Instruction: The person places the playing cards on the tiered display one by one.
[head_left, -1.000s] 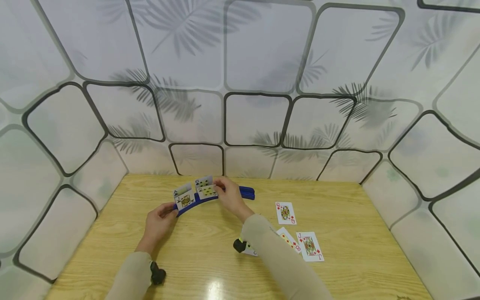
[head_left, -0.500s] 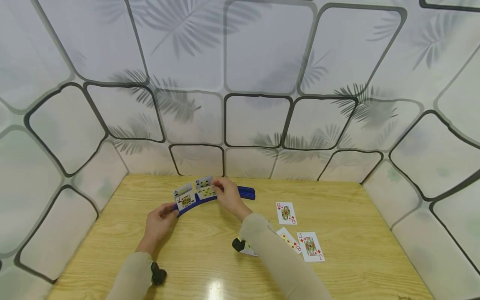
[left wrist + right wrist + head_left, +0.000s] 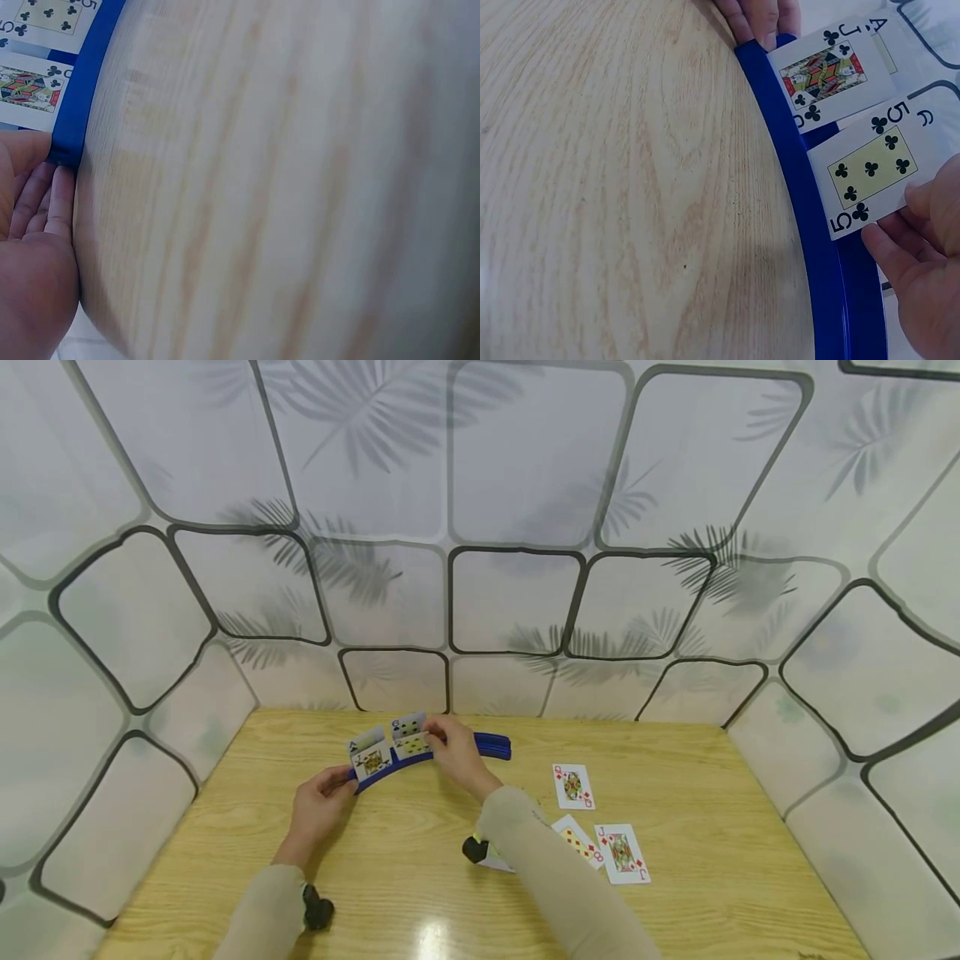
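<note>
A blue curved card holder [image 3: 491, 746] stands towards the back of the table. My left hand [image 3: 321, 806] grips its left end, thumb in front. In the front slot are the jack of clubs [image 3: 823, 75] and the five of clubs [image 3: 870, 166]. My right hand [image 3: 457, 756] pinches the five's right edge between thumb and fingers. Behind the jack rises an ace [image 3: 365, 740], mostly covered. A six [image 3: 407, 727] shows above the five in the back row. The left wrist view shows my left fingers [image 3: 60, 206] under the holder's end.
On the table to the right lie the queen of diamonds [image 3: 573, 787], the jack of diamonds [image 3: 622, 853] and the eight of diamonds [image 3: 576, 839]. Another card [image 3: 497, 860] is mostly hidden under my right sleeve. A patterned cloth wall [image 3: 510, 602] encloses the back and sides.
My right hand has shifted very slightly left with the five of clubs. My left hand and the holder look unmoved.
</note>
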{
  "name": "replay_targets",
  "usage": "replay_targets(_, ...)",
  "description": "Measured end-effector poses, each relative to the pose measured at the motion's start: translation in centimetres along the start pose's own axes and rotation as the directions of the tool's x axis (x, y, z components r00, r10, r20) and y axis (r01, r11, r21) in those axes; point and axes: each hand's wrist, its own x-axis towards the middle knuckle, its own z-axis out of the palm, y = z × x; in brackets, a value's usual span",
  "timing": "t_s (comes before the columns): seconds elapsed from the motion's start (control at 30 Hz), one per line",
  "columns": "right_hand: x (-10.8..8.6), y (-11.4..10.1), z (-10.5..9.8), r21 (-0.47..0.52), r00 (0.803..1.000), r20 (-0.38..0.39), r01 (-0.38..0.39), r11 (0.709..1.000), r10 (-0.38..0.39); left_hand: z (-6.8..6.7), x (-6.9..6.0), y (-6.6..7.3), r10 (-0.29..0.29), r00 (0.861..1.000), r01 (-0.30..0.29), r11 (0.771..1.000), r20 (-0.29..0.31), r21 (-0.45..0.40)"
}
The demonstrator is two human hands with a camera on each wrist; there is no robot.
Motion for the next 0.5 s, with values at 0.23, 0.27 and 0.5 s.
replay_targets(0.23, -0.07, 0.31, 0.18, -0.007, 1.0, -0.01, -0.019, 1.0, 0.019, 0.06, -0.19, 0.2, 0.011, 1.0, -0.012, 1.0, -0.013, -0.01)
replay_targets(0.27, -0.08, 0.34, 0.2, -0.007, 1.0, -0.01, -0.021, 1.0, 0.021, 0.03, -0.2, 0.21, 0.011, 1.0, -0.011, 1.0, -0.011, -0.009)
replay_targets(0.5, -0.28, 0.56, 0.36, 0.009, 0.999, -0.013, -0.048, 0.999, 0.048, -0.12, -0.15, 0.14, 0.006, 1.0, -0.006, 1.0, -0.002, -0.018)
